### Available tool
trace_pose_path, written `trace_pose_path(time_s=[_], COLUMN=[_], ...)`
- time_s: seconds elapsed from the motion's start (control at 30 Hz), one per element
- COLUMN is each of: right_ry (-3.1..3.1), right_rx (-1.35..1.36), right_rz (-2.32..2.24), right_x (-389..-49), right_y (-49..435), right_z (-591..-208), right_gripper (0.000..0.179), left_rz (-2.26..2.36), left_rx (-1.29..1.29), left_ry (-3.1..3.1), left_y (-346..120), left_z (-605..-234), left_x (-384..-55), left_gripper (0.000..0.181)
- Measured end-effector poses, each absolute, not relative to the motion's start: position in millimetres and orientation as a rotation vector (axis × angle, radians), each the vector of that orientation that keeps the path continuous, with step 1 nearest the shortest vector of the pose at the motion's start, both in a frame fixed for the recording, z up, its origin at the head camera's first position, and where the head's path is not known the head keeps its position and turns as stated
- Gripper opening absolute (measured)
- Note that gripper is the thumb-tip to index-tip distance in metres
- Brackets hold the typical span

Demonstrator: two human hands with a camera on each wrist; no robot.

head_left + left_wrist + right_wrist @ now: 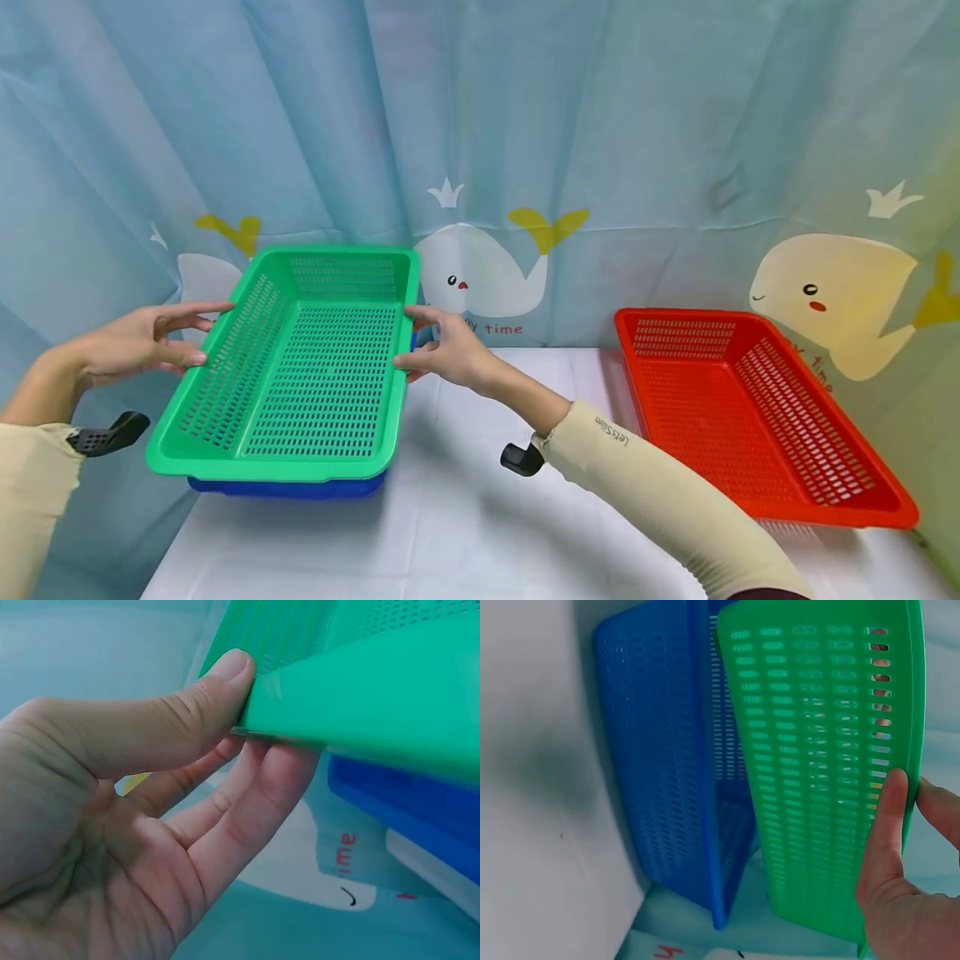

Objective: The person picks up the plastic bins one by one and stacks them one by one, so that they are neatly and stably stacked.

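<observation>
A green plastic basket (322,375) with slotted walls and floor is held between both hands. My left hand (142,342) pinches the rim on its left side, thumb on top and fingers beneath, as the left wrist view shows. On the opposite side my right hand (453,350) grips the rim between thumb and fingers. Below the green basket is a blue basket (652,750), mostly hidden by it in the head view. A gap separates the two baskets' rims in the right wrist view. The blue basket's base is at the white tabletop.
To the right a red basket (705,417) stands on the white-covered table (480,517), with the lighter edge of another basket (787,529) showing under its rim. Behind the table hangs a light blue curtain (480,125) printed with whales.
</observation>
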State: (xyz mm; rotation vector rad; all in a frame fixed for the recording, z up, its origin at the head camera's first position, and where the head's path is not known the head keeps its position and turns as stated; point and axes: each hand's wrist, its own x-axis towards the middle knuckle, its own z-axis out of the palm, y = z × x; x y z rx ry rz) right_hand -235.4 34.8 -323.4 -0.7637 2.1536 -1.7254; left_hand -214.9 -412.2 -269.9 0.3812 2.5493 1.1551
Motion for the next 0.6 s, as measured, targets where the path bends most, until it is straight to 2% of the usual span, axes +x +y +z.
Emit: trace_pose_path(time_s=[0.6], right_ry=[2.084], right_rx=[-0.63], right_rz=[-1.816], right_x=[-246], right_y=[16], right_z=[-366], right_gripper=[0.081], left_rz=[1.291], left_rx=[0.375], left_ry=[2.396], left_y=[-435], left_z=[-317], left_x=[-244], left_gripper=[0.077])
